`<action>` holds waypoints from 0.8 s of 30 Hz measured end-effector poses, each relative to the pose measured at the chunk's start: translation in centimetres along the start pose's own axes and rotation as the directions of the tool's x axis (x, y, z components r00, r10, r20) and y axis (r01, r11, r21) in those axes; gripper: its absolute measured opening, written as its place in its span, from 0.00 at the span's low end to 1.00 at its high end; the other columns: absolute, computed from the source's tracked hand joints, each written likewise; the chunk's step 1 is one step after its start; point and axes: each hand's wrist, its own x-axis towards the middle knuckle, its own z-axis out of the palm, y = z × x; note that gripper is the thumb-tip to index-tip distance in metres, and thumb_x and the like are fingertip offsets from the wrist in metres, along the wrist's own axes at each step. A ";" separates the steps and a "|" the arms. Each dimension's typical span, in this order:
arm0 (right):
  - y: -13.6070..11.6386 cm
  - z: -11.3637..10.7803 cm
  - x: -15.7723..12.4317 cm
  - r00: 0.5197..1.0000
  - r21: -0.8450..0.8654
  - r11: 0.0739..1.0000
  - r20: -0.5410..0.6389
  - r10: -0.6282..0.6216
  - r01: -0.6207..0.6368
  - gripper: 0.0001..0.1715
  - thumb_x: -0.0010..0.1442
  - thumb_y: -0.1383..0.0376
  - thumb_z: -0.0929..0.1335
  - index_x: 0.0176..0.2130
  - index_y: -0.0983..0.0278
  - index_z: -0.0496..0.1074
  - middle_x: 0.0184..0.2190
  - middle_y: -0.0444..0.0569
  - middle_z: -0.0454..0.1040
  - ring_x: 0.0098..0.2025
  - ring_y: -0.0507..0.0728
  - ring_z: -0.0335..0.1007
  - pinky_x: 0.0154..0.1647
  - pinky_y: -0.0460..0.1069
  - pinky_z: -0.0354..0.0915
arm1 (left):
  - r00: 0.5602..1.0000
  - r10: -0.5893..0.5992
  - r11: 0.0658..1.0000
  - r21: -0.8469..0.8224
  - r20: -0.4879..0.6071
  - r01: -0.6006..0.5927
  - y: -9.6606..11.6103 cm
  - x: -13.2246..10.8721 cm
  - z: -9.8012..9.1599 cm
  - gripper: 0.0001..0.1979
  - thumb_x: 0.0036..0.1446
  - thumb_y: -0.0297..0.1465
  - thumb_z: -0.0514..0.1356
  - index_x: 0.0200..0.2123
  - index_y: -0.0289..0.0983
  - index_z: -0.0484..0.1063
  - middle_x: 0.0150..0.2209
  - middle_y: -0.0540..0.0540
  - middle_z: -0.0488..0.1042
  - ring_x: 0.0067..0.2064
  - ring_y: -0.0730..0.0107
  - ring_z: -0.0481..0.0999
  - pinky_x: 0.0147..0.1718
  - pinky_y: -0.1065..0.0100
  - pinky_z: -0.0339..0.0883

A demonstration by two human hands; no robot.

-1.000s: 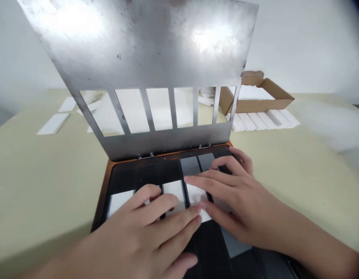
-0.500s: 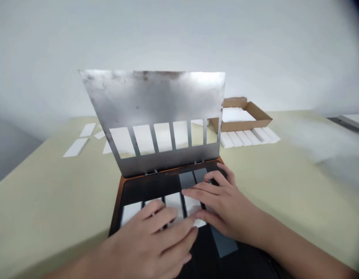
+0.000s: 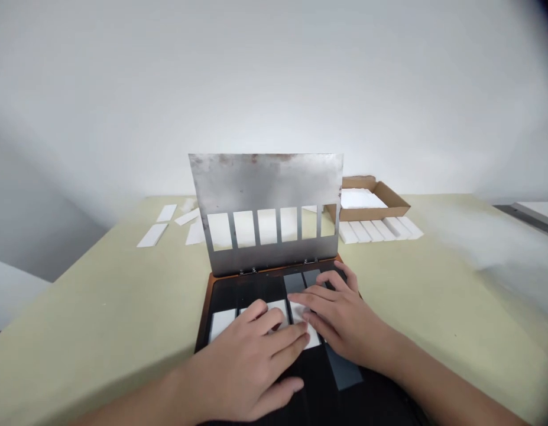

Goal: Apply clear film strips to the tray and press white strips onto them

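Note:
A black base [image 3: 249, 291] with an orange-brown edge lies in front of me, and a silvery metal plate [image 3: 265, 183] with several rectangular cutouts is hinged up at its back. White rectangular pieces, one of them a left-hand piece [image 3: 221, 322], lie in a row on the base, partly covered by my hands. My left hand [image 3: 256, 361] reaches over the row, fingers stretched, their tips at a white piece [image 3: 314, 341] on the right. My right hand [image 3: 340, 316] rests over that same piece with fingers spread and thumb near the left fingertips. Grey strips [image 3: 344, 370] show beside it.
An open cardboard box [image 3: 375, 213] with white sheets stands at the back right. A row of white pieces [image 3: 366, 231] lies before it. More white pieces [image 3: 153, 235] lie at the back left of the yellowish table [image 3: 100, 302]. A pale wall rises behind.
The view has shifted, so the base and plate appear smaller and lower. My left hand has moved in, its fingertips now at the right-hand white piece. My right hand stays nearly in place.

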 end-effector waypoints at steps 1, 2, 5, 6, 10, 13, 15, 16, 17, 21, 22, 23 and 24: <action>0.0 -0.1 0.1 1.000 -0.020 1.000 0.009 0.009 -0.009 0.23 0.75 0.61 0.65 0.66 0.48 0.69 0.54 0.42 0.81 0.58 0.62 0.66 0.73 0.70 0.41 | 1.000 0.001 1.000 -0.002 0.004 -0.001 0.0 0.0 0.0 0.22 0.69 0.43 0.62 0.59 0.36 0.74 0.52 0.44 0.81 0.43 0.62 0.72 0.42 0.56 0.57; 0.0 -0.1 0.2 1.000 -0.054 0.998 0.010 0.019 -0.018 0.23 0.76 0.58 0.64 0.67 0.49 0.69 0.60 0.45 0.77 0.63 0.64 0.63 0.73 0.71 0.42 | 1.000 0.006 1.000 -0.004 0.006 -0.006 0.0 -0.1 0.0 0.22 0.70 0.42 0.62 0.59 0.36 0.74 0.51 0.44 0.81 0.43 0.62 0.72 0.42 0.56 0.57; 0.3 -0.1 0.4 0.999 -0.200 0.979 0.005 0.039 -0.037 0.30 0.75 0.50 0.64 0.70 0.57 0.67 0.76 0.54 0.55 0.77 0.75 0.40 0.72 0.75 0.42 | 1.000 0.017 1.000 -0.016 0.011 -0.017 0.0 -0.2 0.1 0.22 0.70 0.42 0.62 0.60 0.35 0.73 0.51 0.44 0.81 0.42 0.62 0.72 0.42 0.56 0.57; 0.4 0.0 0.5 0.999 -0.236 0.971 0.014 0.038 -0.034 0.32 0.75 0.50 0.64 0.70 0.59 0.66 0.78 0.55 0.50 0.78 0.77 0.32 0.73 0.76 0.41 | 1.000 0.019 1.000 -0.020 0.015 -0.019 0.0 -0.2 0.1 0.22 0.71 0.41 0.61 0.60 0.35 0.73 0.51 0.44 0.81 0.42 0.63 0.72 0.42 0.56 0.57; 0.6 0.1 0.6 0.996 -0.222 0.974 0.072 0.052 -0.035 0.28 0.76 0.51 0.63 0.67 0.59 0.69 0.77 0.52 0.53 0.79 0.75 0.30 0.73 0.77 0.38 | 1.000 0.019 1.000 -0.025 0.024 -0.018 0.0 -0.1 0.1 0.21 0.72 0.41 0.60 0.60 0.34 0.73 0.52 0.44 0.80 0.43 0.62 0.71 0.43 0.57 0.56; 0.4 0.0 0.7 0.997 -0.111 0.991 0.031 0.073 -0.069 0.17 0.75 0.53 0.65 0.53 0.57 0.77 0.67 0.47 0.71 0.77 0.71 0.43 0.74 0.75 0.37 | 0.999 0.025 1.000 -0.012 0.024 -0.024 0.0 0.0 0.0 0.21 0.71 0.41 0.61 0.59 0.34 0.73 0.49 0.45 0.80 0.42 0.62 0.71 0.43 0.57 0.56; 0.2 0.1 0.8 0.997 -0.046 0.996 -0.014 0.072 -0.073 0.10 0.73 0.57 0.68 0.48 0.57 0.77 0.56 0.46 0.81 0.71 0.67 0.57 0.73 0.72 0.38 | 0.999 0.025 1.000 -0.003 0.022 -0.025 0.0 0.0 0.0 0.21 0.71 0.42 0.61 0.59 0.34 0.74 0.48 0.45 0.80 0.42 0.62 0.72 0.43 0.57 0.57; 0.1 0.2 0.8 0.997 -0.026 0.997 -0.040 0.068 -0.069 0.08 0.72 0.59 0.69 0.49 0.57 0.77 0.52 0.47 0.82 0.67 0.65 0.63 0.73 0.71 0.39 | 0.999 0.026 1.000 -0.002 0.021 -0.026 0.0 0.0 0.0 0.21 0.70 0.42 0.62 0.59 0.34 0.73 0.48 0.44 0.80 0.42 0.62 0.71 0.43 0.57 0.57; 0.1 0.3 0.8 0.996 -0.013 0.998 -0.062 0.063 -0.064 0.09 0.71 0.61 0.69 0.51 0.57 0.76 0.49 0.47 0.83 0.63 0.63 0.67 0.73 0.70 0.40 | 0.999 0.025 1.000 -0.004 0.021 -0.025 0.0 0.0 0.0 0.21 0.70 0.42 0.62 0.59 0.34 0.73 0.48 0.44 0.80 0.43 0.62 0.71 0.44 0.57 0.57; 0.2 0.6 0.7 0.994 -0.011 1.000 -0.102 0.027 -0.028 0.18 0.71 0.66 0.68 0.59 0.58 0.74 0.45 0.47 0.84 0.54 0.61 0.70 0.72 0.69 0.40 | 0.999 -0.028 0.999 -0.035 0.025 0.029 0.0 -0.2 0.2 0.20 0.70 0.42 0.61 0.58 0.37 0.74 0.44 0.44 0.76 0.42 0.61 0.70 0.43 0.58 0.57; 0.3 0.6 0.6 0.995 -0.017 1.000 -0.104 0.009 -0.011 0.16 0.71 0.66 0.68 0.56 0.57 0.76 0.44 0.46 0.84 0.54 0.61 0.69 0.72 0.69 0.38 | 0.998 -0.051 0.997 -0.048 0.034 0.052 -0.1 -0.2 0.2 0.19 0.70 0.41 0.61 0.58 0.38 0.74 0.42 0.44 0.74 0.41 0.61 0.69 0.42 0.58 0.57; 0.4 0.6 0.5 0.994 -0.024 1.000 -0.110 -0.011 0.008 0.13 0.72 0.66 0.68 0.53 0.56 0.78 0.43 0.44 0.84 0.54 0.60 0.69 0.72 0.69 0.37 | 0.997 -0.068 0.996 -0.061 0.039 0.070 -0.1 -0.3 0.2 0.19 0.70 0.41 0.61 0.58 0.38 0.75 0.39 0.45 0.72 0.40 0.62 0.68 0.40 0.59 0.57; 0.4 0.6 0.4 0.993 -0.031 0.999 -0.117 -0.031 0.028 0.10 0.72 0.66 0.68 0.49 0.56 0.79 0.42 0.43 0.84 0.54 0.60 0.70 0.72 0.69 0.36 | 0.996 -0.079 0.994 -0.073 0.043 0.082 -0.2 -0.3 0.2 0.19 0.70 0.41 0.61 0.58 0.38 0.74 0.37 0.46 0.69 0.38 0.63 0.66 0.39 0.60 0.56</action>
